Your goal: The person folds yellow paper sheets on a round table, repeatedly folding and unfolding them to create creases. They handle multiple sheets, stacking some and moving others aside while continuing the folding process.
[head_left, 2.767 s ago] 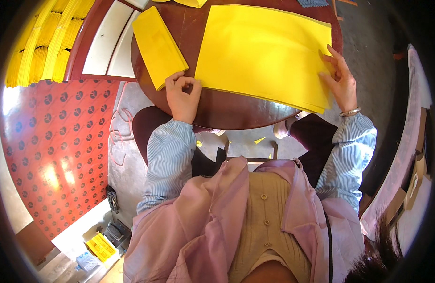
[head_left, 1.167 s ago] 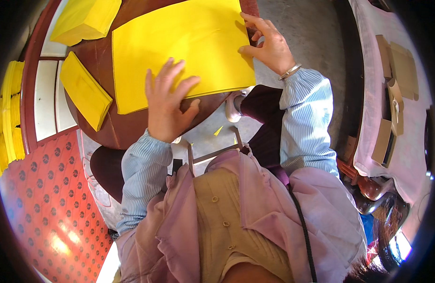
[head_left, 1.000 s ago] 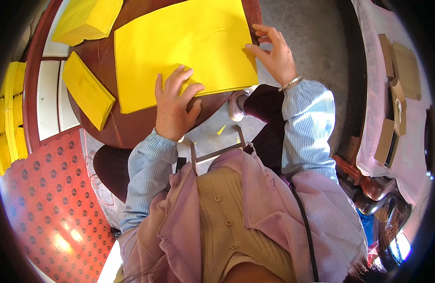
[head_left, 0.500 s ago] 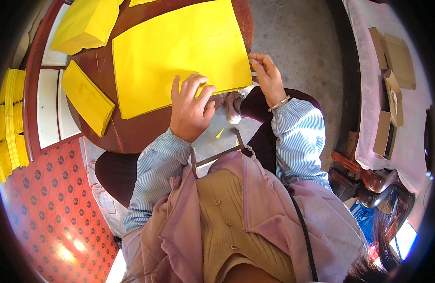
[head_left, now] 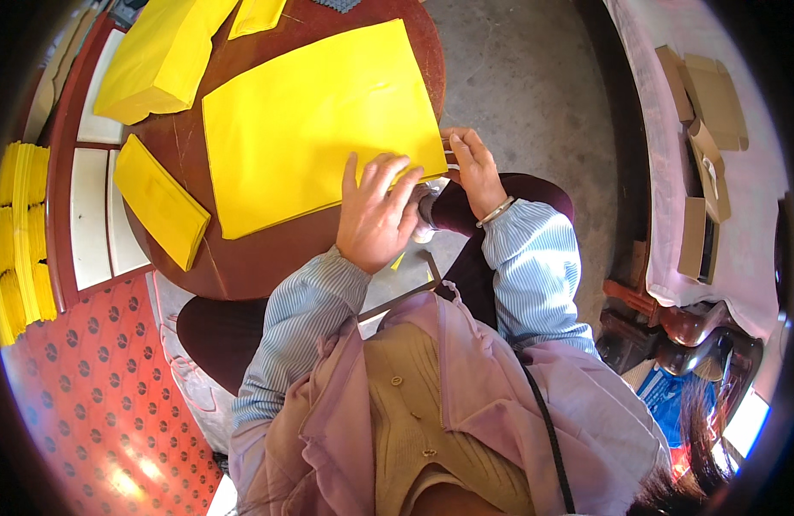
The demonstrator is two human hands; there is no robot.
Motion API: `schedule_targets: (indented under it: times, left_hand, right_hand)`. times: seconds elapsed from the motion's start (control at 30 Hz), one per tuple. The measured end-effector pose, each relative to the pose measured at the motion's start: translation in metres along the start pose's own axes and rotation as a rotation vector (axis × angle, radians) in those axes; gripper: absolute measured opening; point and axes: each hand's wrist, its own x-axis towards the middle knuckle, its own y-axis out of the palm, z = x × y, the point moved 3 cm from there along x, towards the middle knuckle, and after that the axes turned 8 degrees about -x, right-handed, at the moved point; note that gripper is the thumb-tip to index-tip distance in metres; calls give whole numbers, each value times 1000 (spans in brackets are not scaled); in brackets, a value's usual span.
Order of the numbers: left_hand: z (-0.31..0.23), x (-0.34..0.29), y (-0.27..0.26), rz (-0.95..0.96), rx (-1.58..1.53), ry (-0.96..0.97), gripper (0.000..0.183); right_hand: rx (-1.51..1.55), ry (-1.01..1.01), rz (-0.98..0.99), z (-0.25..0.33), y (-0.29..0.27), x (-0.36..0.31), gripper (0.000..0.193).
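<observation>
A large flat stack of yellow sheets [head_left: 311, 129], apparently soft cloth or paper, lies on the round dark red table [head_left: 233, 267]. My left hand [head_left: 378, 215] rests on its near edge, palm down, fingers apart and slightly bent. At the near right corner of the stack is my right hand [head_left: 476, 172], a bracelet on its wrist. Its fingers are bent together around something small with pale parts, too hidden to name. Left of the stack lies a narrow folded yellow bundle [head_left: 163, 202].
A tall yellow pile [head_left: 160, 64] stands at the table's far left, beside a smaller yellow piece [head_left: 257, 15]. More folded yellow bundles [head_left: 23, 241] are stacked at far left. Opened cardboard boxes [head_left: 715, 103] sit on a pink-covered surface at right. A yellow scrap [head_left: 398, 261] lies below the table.
My left hand has slid right along the near edge, closer to my right hand. The right hand now sits at the stack's corner, fingers closer together. The view has shifted slightly.
</observation>
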Motion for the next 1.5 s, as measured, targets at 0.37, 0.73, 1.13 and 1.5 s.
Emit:
schedule_targets:
  times: [0.37, 0.73, 1.13, 1.5]
  left_hand:
    - [28, -33, -42, -130, 248, -171, 65]
    - [88, -59, -80, -101, 317, -226, 63]
    - [58, -25, -68, -227, 83, -155, 28]
    - [38, -25, -45, -155, 64, -88, 24]
  right_hand:
    - [-197, -9, 17, -22, -2, 4, 43]
    - [-97, 2, 86, -5, 19, -24, 42]
    - [-1023, -920, -135, 86, 28, 21, 15]
    - [-1197, -987, -226, 67, 17, 64, 17]
